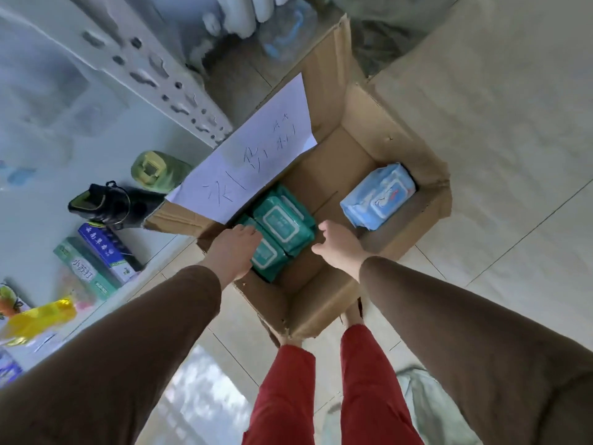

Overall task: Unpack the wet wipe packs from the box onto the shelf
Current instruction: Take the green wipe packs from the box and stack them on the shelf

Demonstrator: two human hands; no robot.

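Left hand [236,248] lay with fingers on green wipe packs [282,232] at box [394,133] 8 o'clock side, right hand [337,248] hovered spread and empty just beside them, blue wipe pack [377,195] sat at 2 o'clock corner.

The lower green packs [268,258] are partly covered by the left hand [236,250] and by the pack stacked above, and the paper sheet [253,155] hides the box [401,146] wall and part of the top pack behind it. The shelf [96,130] at the left is blurred, its upper goods cannot be identified, and the items at the lower left are cut by the frame edge. The fingertips of the left hand are lost against the packs, so its grip cannot be judged, and both feet are hidden under the box flap.
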